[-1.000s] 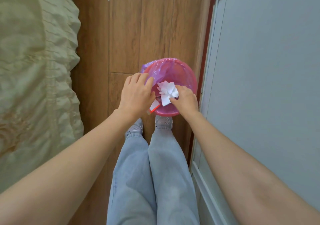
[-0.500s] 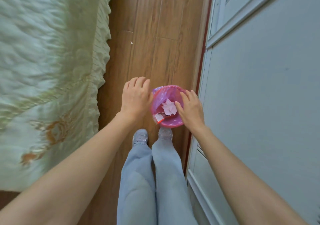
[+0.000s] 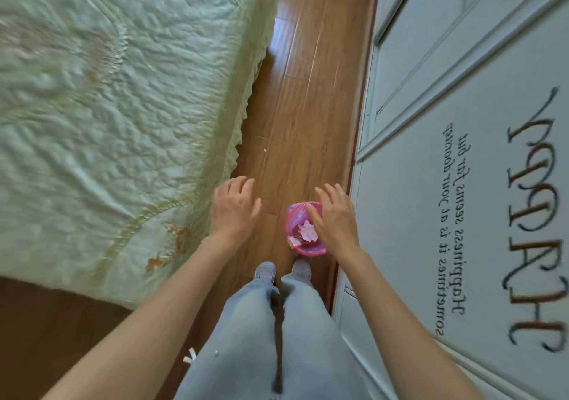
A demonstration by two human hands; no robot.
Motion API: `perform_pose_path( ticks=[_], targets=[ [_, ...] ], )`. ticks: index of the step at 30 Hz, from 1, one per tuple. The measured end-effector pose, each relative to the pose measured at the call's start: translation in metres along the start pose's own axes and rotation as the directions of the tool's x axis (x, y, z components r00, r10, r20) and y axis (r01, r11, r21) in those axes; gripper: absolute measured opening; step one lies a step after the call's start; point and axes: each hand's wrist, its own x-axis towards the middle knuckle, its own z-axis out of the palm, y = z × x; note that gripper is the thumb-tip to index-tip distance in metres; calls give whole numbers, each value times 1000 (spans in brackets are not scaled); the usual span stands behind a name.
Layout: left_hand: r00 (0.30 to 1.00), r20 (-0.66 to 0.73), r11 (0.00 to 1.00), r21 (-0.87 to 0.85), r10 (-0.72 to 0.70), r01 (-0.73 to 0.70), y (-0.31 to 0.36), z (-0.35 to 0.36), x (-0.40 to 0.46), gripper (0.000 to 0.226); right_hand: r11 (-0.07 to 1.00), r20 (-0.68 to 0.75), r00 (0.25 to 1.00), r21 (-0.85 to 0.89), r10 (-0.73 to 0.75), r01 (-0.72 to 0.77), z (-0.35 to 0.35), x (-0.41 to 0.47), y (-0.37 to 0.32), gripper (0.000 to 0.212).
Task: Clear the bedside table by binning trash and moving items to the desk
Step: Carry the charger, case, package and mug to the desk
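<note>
Nearest, pale blue jeans (image 3: 271, 338) and two grey shoes (image 3: 266, 270) planted on the wooden floor (image 3: 311, 116), with a small white scrap (image 3: 189, 356) lying by the left leg. Just beyond the toes, a small pink bin (image 3: 311, 250) lined with a purple bag, holding crumpled white paper (image 3: 308, 231) and a red-and-white wrapper (image 3: 294, 241). Above the bin's right edge, the right hand (image 3: 334, 218), fingers spread, palm down, holding nothing. To the left, clear of the bin, the left hand (image 3: 234, 207), also open and empty. Further left, a bed under a pale green quilt (image 3: 117, 107). Along the right, white panelled doors (image 3: 462, 122) with printed lettering.
</note>
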Motion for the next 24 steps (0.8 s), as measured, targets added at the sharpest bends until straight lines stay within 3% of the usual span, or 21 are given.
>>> perform_pose_path(
  ticks=[8,14,18,24],
  targets=[
    [981,-51,981,35,-187,189,-30,-75,-72,35,980,29,981,-42,-193,194,-40,-18,-53,48],
    [926,-159,933,55,-343,356,-42,-110,-107,43,912,117,916,-111,-382,395,-63,-8,-92,50],
    [851,-224,868,41,-475,495,-43,-124,-141,47,840,157,846,-122,-510,529,-71,-7,-120,49],
    [662,-308,701,-20,-683,713,-41,-131,-208,48,686,272,682,-96,-679,721,-64,-17,-172,53]
  ],
)
